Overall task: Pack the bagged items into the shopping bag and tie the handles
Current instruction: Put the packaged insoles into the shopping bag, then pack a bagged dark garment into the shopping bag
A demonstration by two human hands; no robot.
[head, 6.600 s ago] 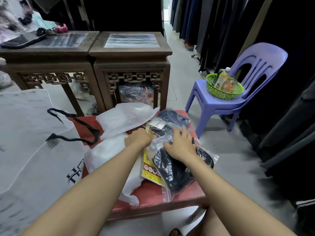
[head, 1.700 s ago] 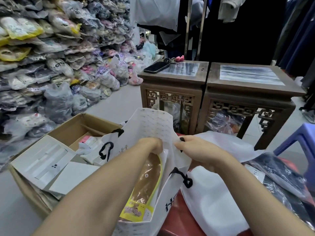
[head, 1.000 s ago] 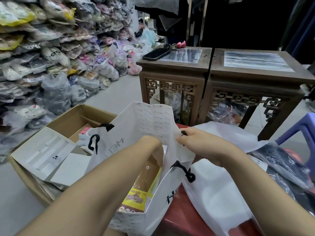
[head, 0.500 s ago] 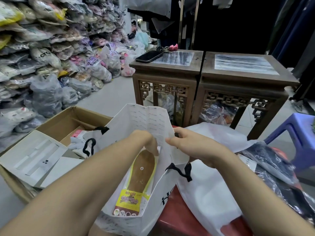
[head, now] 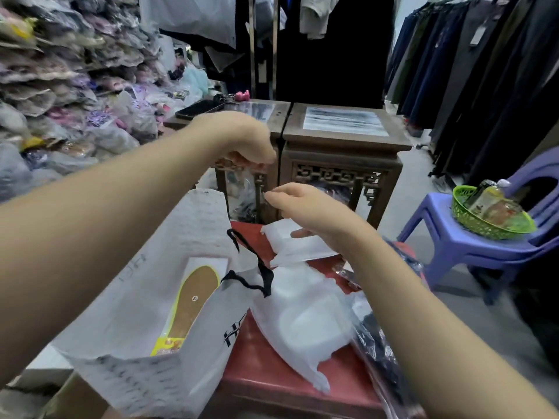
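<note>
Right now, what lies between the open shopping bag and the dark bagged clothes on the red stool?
In the head view, a white plastic bag lies on the red stool, between the shopping bag and the dark bagged clothes.

Premises present as a clothing shop or its stockroom. 2 carved wooden stands (head: 341,146) sit at centre. Left of the stands, bagged garments (head: 69,95) are stacked high in clear plastic. Right of the stands, dark clothes (head: 472,71) hang in a row on a rail. Behind the stands, further garments (head: 314,13) hang. A purple plastic chair (head: 472,237) stands right of them.
</note>
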